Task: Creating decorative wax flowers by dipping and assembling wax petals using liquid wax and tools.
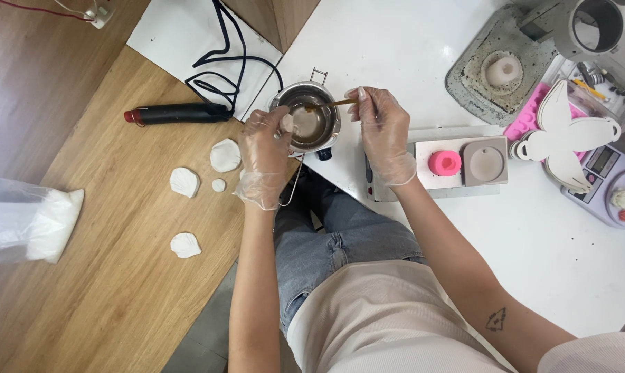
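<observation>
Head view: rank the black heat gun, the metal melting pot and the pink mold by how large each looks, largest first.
1. Black heat gun, the longest.
2. Metal melting pot, partly hidden by the left hand; its body looks shorter than the gun, though its handle adds length.
3. Pink mold, clearly smallest.

I have one view only, from the camera worn on the person's head. It looks almost straight down, tilted slightly forward, so the person's lap fills the lower centre and both forearms run upward from the bottom edge. The far side of the workspace lies along the top edge. The wooden tabletop point(112, 290) occupies the left of the view; the white tabletop point(547, 249) occupies the right. The camera sits close: the small metal pot point(312, 117) lies at arm's reach, just above centre. The frame cuts off the grey machine point(595, 27) at top right. No second view is available, so no overlap exists.
</observation>
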